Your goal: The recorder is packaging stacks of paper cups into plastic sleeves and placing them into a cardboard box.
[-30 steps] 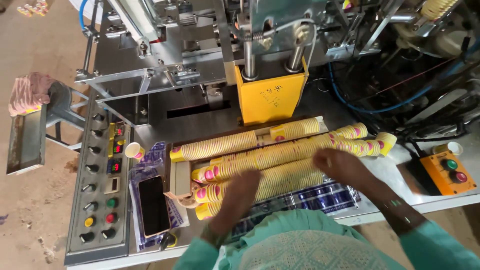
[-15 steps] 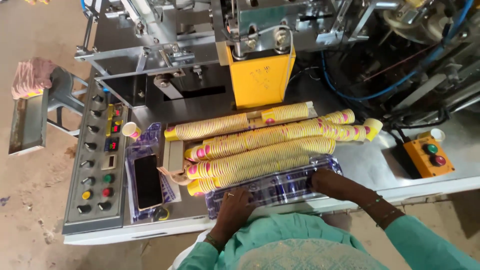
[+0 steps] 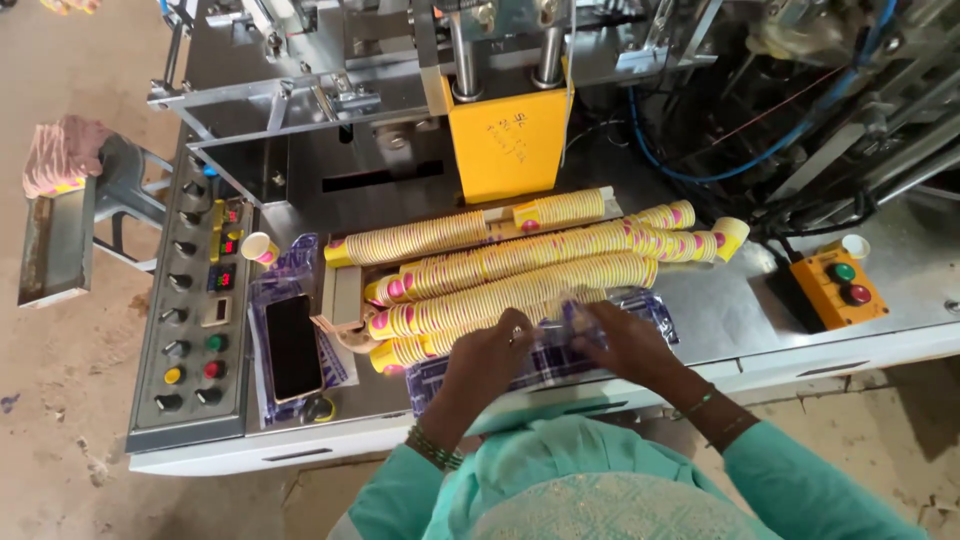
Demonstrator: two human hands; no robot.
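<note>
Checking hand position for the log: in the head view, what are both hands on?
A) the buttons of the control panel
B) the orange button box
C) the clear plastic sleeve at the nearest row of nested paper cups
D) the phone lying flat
C: the left hand and right hand both grip the clear plastic sleeve at the front stack of yellow paper cups; the control panel, phone and orange button box lie untouched.

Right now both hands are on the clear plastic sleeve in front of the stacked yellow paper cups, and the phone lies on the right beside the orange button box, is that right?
Not quite. The head view shows the black phone lying on the left, next to the grey control panel, not beside the orange button box. The rest holds: the left hand and right hand are on the clear plastic sleeve in front of the stacked yellow paper cups.
</note>
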